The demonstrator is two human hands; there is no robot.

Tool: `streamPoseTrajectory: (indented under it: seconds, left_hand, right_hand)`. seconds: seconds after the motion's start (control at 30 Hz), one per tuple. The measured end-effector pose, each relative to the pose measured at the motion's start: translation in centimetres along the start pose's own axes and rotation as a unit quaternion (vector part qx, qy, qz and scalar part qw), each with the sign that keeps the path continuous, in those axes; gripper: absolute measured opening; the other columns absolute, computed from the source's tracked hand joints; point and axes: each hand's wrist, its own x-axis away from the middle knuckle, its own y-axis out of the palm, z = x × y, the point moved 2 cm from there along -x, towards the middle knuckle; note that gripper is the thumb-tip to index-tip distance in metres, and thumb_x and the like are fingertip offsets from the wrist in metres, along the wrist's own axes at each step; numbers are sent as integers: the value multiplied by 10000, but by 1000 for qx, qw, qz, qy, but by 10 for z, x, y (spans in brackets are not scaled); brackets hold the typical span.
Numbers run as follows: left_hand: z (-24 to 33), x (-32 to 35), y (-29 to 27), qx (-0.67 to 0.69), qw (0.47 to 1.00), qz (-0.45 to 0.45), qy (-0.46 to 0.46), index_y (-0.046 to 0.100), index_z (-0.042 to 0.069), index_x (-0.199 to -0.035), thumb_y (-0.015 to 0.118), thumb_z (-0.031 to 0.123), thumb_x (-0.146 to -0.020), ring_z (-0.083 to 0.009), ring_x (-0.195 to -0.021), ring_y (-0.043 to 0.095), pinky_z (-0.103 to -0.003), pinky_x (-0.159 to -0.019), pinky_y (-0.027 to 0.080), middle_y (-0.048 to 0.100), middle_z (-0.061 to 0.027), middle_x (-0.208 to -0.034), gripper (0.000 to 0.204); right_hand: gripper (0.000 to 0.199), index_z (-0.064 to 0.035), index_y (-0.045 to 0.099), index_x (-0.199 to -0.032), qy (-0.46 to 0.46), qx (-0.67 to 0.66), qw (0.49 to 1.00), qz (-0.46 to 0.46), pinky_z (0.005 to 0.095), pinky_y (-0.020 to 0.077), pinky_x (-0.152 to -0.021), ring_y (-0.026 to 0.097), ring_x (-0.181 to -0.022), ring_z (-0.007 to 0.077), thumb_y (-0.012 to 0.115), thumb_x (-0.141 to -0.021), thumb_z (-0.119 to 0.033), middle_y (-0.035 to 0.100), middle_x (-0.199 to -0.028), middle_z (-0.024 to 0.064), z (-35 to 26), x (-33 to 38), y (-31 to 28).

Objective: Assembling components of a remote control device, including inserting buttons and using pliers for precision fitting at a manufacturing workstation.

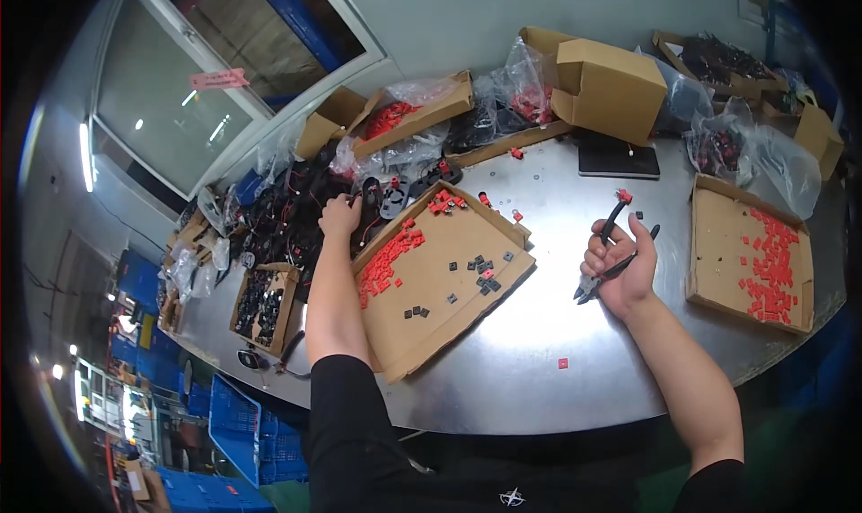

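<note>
My left hand (340,216) reaches to the edge of a heap of black parts and cables (301,194), its fingers curled down. What they hold, if anything, is hidden. My right hand (621,269) is closed round black-handled pliers (588,287), jaws pointing down-left above the bare metal table. A small red piece with a metal end (624,195) shows at the tip of the upper handle; whether they touch I cannot tell. Between my arms lies a shallow cardboard tray (431,311) with red pieces (386,263) along its left side and small black squares (485,270) at its right.
Another cardboard tray (723,284) of red pieces stands at the right. Along the wall are cardboard boxes (611,91), plastic bags (777,167) and a flat black case (618,158). A box of black parts (285,311) sits left. One red square (563,364) lies near the front edge.
</note>
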Motion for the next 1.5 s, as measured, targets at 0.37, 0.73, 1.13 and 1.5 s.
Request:
streamPoseTrajectory:
  seconds: [0.37,0.73,1.13,1.5]
  left_hand:
    - [-20,-18,14,116,950,116,265,793,159,-1041,617,287,-919,-348,-1225,606,-497,-1009,488,676,-105,-1288,250]
    - [-23,-34,-13,19,962,190,197,673,94,-1233,585,74,-903,-369,-1142,658,-472,-940,536,656,-144,-1286,342]
    - [6,-56,-43,-204,929,68,300,650,75,-1134,739,153,-825,-381,-1102,632,-487,-851,568,621,-148,-1224,331]
    - [89,138,-137,582,803,-81,99,647,50,-982,690,338,-1004,-78,-650,559,-229,-573,414,617,-3,-765,292]
  right_hand:
    - [522,-49,584,-1035,15,28,999,-24,299,370,-614,453,-604,150,477,-1004,-558,451,-699,18,2,-4,7]
    - [529,-50,586,-1071,9,47,999,-19,294,374,-622,468,-620,148,443,-1020,-557,451,-723,15,3,-1,4]
    - [579,-19,585,-1125,22,55,998,-37,310,397,-647,495,-635,144,406,-1033,-562,464,-728,20,-2,-8,-1]
    - [1075,-89,479,-1456,47,68,992,-94,293,292,-500,406,-505,133,227,-859,-947,630,-968,97,-17,6,16]
